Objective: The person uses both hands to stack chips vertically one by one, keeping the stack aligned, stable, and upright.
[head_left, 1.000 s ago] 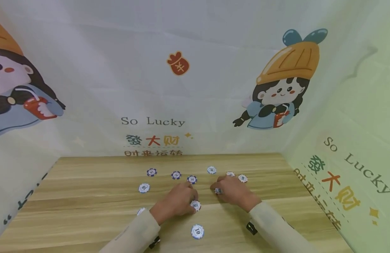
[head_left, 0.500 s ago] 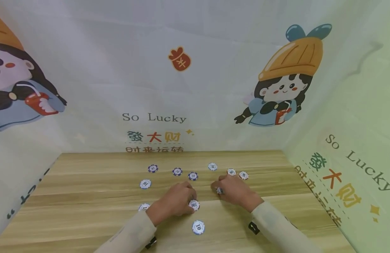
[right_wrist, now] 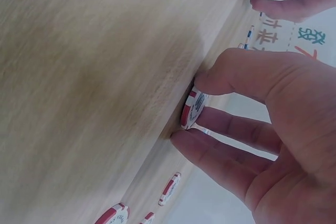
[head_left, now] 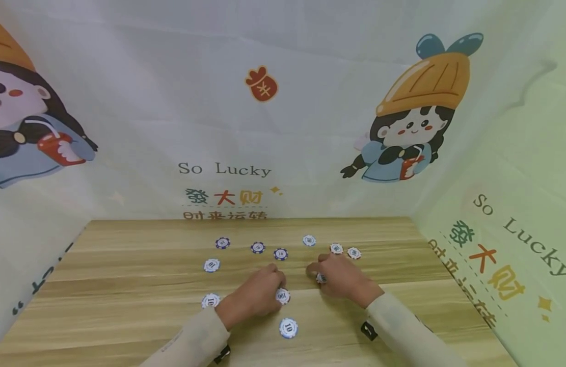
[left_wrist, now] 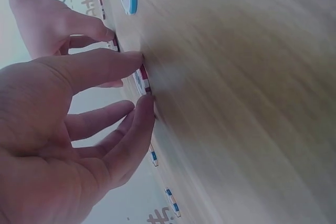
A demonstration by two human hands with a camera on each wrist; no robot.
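Note:
On the wood-grain table my left hand [head_left: 259, 291] pinches a red-and-white poker chip [head_left: 283, 296] marked 100 by its edge, thumb on one side and a fingertip on the other. The left wrist view shows the same chip [left_wrist: 140, 80] at the tabletop. My right hand [head_left: 344, 277] grips a second red-and-white poker chip [head_left: 321, 278], partly covered by the fingers. From the right wrist, that chip [right_wrist: 193, 106] lies between thumb and fingers, close to the wood. A blue-and-white chip [head_left: 289, 328] marked 10 lies in front of the left hand.
Dark-blue chips [head_left: 280, 254] lie in a loose row beyond the left hand. Two red-and-white chips [head_left: 354, 253] are behind the right hand, with a light-blue chip [head_left: 308, 240] left of them. More light-blue chips [head_left: 211, 265] lie at left. Printed cloth [head_left: 310, 127] walls the table.
Both hands have drawn slightly toward the person, each holding its chip. The red-and-white chip behind the right hand now shows more fully. The head view has tilted down a little.

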